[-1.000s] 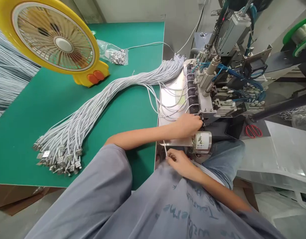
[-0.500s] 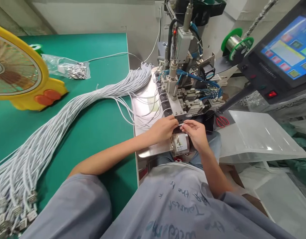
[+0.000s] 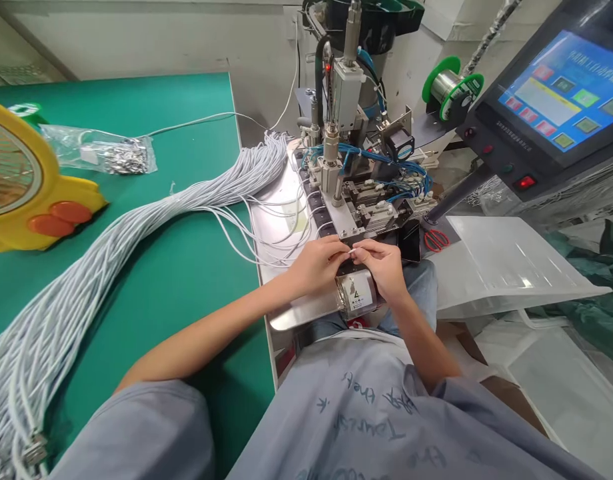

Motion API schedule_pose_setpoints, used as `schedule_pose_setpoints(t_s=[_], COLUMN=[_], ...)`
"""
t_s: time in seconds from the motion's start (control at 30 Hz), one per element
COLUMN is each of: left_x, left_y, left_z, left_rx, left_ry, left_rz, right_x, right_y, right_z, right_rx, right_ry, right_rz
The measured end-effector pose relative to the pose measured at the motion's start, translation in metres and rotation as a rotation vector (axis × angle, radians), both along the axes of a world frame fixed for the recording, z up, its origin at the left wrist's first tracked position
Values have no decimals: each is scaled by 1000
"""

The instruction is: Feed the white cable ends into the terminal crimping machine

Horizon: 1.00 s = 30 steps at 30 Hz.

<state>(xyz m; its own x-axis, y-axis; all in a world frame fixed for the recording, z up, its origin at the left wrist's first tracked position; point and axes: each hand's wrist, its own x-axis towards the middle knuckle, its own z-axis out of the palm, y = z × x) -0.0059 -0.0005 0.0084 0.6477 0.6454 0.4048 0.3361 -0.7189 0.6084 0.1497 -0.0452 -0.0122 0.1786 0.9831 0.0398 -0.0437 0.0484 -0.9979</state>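
Head view: left hand (image 3: 319, 265) and right hand (image 3: 385, 267) hold white cable end (image 3: 352, 251) in closed grip beside the machine (image 3: 330, 170); step appears two-handed positioning; next move likely calls for steady alignment.

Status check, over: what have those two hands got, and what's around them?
Left hand, right hand: fingertips pinching a thin white cable. Machine just beyond. Labelled container close by, on wearer's side.
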Motion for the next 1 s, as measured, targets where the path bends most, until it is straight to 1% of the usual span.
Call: schedule_pose_setpoints(t_s=[0.1,0.2,0.3,0.37,0.5,0.53,0.6,0.67,0.7,0.8,0.87,0.9,0.93,1.0], left_x=[0,0,0,1,3,3,2,1,0,-2,-2,-1,0,2], left_y=[1,1,0,-1,-4,-4,-3,0,1,6,7,6,5,1], left_z=[-2,-3,-4,-4,-4,-3,-4,-5,-5,-8,-10,-11,-13,-17], left_rx=[48,151,204,161,-19,-60,-96,-30,46,357,497,515,498,390], left_ry=[-13,-11,-26,-72,-159,-157,-127,-72,-31,103,154,152,136,75], left_rz=[1,-16,-22,-5,30,27,4,-25,-42,-95,-111,-97,-70,-5], right_x=[4,9,7,1,-12,-13,-10,-1,5,22,26,26,23,14], right_y=[0,0,0,-1,-3,-3,-3,-1,0,3,5,5,5,3], right_z=[6,12,15,12,1,-1,-2,1,4,13,16,16,16,12], right_rx=[49,52,67,101,96,85,58,21,1,-48,-57,-53,-47,-29], right_ry=[-132,-281,-341,-311,-188,-152,-78,-44,-53,-167,-240,-256,-258,-219], right_rz=[-1,24,13,-41,-153,-154,-105,-11,40,171,204,194,166,73])
